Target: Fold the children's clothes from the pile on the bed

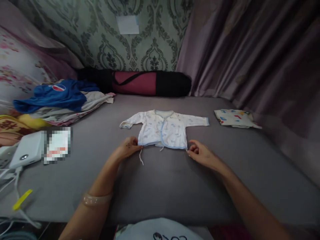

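Note:
A small white baby shirt [152, 131] with pale blue trim and a faint print lies spread on the grey bed sheet [160, 186]. Its right-hand sleeve is stretched straight out, while the left-hand one bends down at the cuff. White ties hang from the hem. My left hand [128, 146] pinches the lower left corner of the hem. At the lower right corner, my right hand [200, 153] has thumb and finger closed on the hem's edge.
A folded printed cloth [235, 118] lies to the right. Far back, a red and black roll bag [137, 82] rests against the wall. Blue clothing [57, 95] is heaped at the left, behind a white power bank [28, 150] with cables and a yellow strip [22, 200].

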A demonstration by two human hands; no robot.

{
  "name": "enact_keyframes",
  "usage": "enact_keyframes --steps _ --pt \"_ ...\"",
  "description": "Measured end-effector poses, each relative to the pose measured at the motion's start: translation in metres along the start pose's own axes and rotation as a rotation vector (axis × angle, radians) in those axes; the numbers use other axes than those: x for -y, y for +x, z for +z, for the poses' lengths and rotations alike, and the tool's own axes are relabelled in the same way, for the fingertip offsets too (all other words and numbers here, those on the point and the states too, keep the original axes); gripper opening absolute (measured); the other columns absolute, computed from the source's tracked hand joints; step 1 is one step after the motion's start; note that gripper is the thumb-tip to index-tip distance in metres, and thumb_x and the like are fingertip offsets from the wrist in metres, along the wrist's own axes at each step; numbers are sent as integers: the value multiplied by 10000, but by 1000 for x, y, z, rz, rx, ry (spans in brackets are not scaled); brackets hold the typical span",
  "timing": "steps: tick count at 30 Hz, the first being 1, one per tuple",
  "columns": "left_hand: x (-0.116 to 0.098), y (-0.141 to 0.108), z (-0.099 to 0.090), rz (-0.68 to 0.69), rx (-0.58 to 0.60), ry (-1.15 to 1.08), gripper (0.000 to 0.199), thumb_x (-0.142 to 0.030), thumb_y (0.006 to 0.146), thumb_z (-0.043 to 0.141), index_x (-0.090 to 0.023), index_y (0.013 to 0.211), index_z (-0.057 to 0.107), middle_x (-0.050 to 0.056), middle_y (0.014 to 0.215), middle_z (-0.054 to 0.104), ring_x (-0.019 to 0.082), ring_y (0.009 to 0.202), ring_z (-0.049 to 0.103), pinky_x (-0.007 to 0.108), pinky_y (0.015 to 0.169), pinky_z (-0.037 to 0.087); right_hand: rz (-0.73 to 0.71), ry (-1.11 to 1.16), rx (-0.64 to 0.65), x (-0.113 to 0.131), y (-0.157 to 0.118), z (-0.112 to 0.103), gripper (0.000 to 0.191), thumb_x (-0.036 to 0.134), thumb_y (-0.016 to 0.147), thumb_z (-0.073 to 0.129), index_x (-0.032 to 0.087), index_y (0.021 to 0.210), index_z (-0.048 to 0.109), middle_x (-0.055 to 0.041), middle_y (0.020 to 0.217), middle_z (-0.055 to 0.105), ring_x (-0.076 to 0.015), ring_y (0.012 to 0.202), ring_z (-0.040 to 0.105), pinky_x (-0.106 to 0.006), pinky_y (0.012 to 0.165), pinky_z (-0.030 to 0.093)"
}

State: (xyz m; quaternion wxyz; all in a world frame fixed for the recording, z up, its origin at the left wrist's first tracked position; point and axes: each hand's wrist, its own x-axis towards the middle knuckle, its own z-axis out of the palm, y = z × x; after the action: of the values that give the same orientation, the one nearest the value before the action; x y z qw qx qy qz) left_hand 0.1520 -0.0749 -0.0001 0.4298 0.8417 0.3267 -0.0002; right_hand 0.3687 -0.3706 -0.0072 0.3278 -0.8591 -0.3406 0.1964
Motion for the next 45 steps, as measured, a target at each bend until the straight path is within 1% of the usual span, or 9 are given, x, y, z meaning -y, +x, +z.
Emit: enact_keyframes --steps 4,11,18,23,29,36,39,41,45 --pt "-7 -2 4 14 -57 -42 317 -465 671 651 -165 735 572 -26 596 541 124 555 492 228 493 334 -45 -205 -40 15 -7 15 553 345 806 596 172 1322 494 -54 986 668 -163 740 594 -273 675 436" --pt "-20 -5 14 -69 -98 -151 168 -336 826 515 -168 831 516 -4 619 609 122 530 560 218 508 390 -15 -379 -172 32 -7 21 337 270 905 464 173 1205 584 -86 961 693 -213 842 640 -287 706 413" --pt "-33 -9 34 -21 -279 8 216 -362 782 589 -181 855 496 12 719 613 154 661 566 241 569 369 -57 -451 -169 34 -8 29 330 259 925 454 165 1225 555 -133 1100 677 -258 967 644 -320 759 446" --pt "-30 -8 30 -29 -329 108 133 -296 816 543 -190 878 491 29 749 600 178 688 564 277 615 379 -89 -397 -181 28 -5 29 368 229 916 425 143 1260 524 -140 1077 679 -266 962 652 -366 824 475" --pt "-26 -19 21 35 -255 315 193 -236 859 504 -172 1032 450 118 880 638 276 812 610 331 659 369 -120 -432 -153 29 -5 22 401 203 886 406 161 1271 512 -164 1123 673 -308 992 656 -424 842 490" --pt "-37 -30 20 -53 -187 533 263 -268 928 422 -133 1153 403 160 966 650 313 883 633 349 692 401 -72 -533 -122 30 -7 18 337 189 893 403 227 1205 522 -144 1012 675 -319 933 664 -420 759 505" --pt "-37 -30 19 58 -235 643 212 -167 898 432 -153 1108 446 166 1073 604 288 964 595 337 742 423 -73 -658 -155 37 -11 17 336 168 895 399 202 1199 537 -160 1044 635 -323 928 637 -430 755 509" --pt "-35 -28 17 214 -248 721 248 -69 855 425 -169 1074 487 152 1135 565 266 1018 546 334 810 424 -173 -717 -164 41 -11 15 380 104 879 375 162 1215 541 -176 1121 596 -321 992 595 -432 805 504" --pt "-30 -22 13 471 -108 793 300 10 810 404 -179 988 552 109 1073 580 246 950 509 343 812 419 -430 -634 -55 36 -6 12 573 -37 770 342 194 1256 540 -116 1236 559 -275 1110 507 -415 958 458"
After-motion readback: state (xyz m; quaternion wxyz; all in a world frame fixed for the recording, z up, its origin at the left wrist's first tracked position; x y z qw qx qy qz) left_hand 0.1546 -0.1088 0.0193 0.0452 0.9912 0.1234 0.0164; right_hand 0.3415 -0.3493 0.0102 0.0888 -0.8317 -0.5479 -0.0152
